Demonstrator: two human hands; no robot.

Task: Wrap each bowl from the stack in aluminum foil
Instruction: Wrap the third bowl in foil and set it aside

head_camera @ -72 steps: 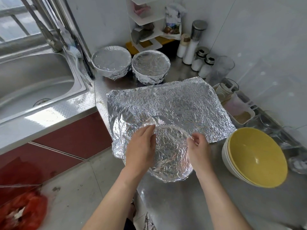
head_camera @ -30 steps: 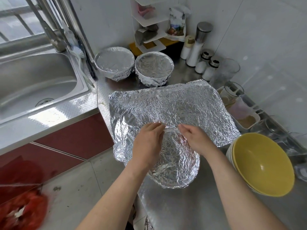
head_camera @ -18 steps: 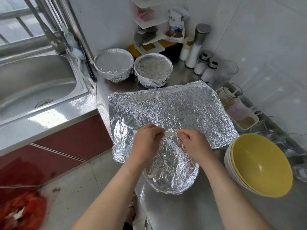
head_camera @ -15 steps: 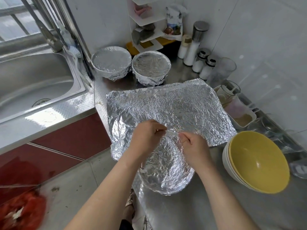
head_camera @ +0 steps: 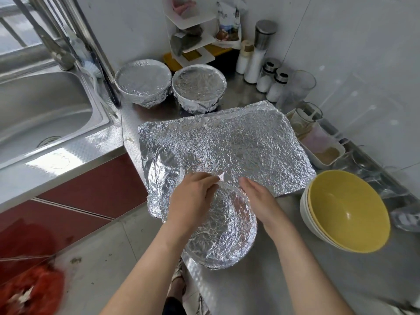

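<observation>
We look down on a steel counter. A bowl sits at its near edge, lined inside with crinkled foil. The rest of the sheet lies spread flat behind the bowl, and one corner hangs over the counter's edge on the left.

The left hand is at the bowl's far rim with its fingers bent, pinching a fold of foil there. The right hand lies just beside it, fingers straight and close together, pressing foil down on the same rim.

To the right, near but apart, stands the stack of yellow bowls not yet covered. Two wrapped bowls sit at the back, side by side.

We judge the risks as follows:
- The foil is thin and already creased, so a hard tug at the pinched fold could tear it at the rim.
- The bowl is so close to the edge that a push towards the body could slide it off onto the floor.
- The loose sheet may drag along the counter when pulled and bunch up unevenly.
</observation>
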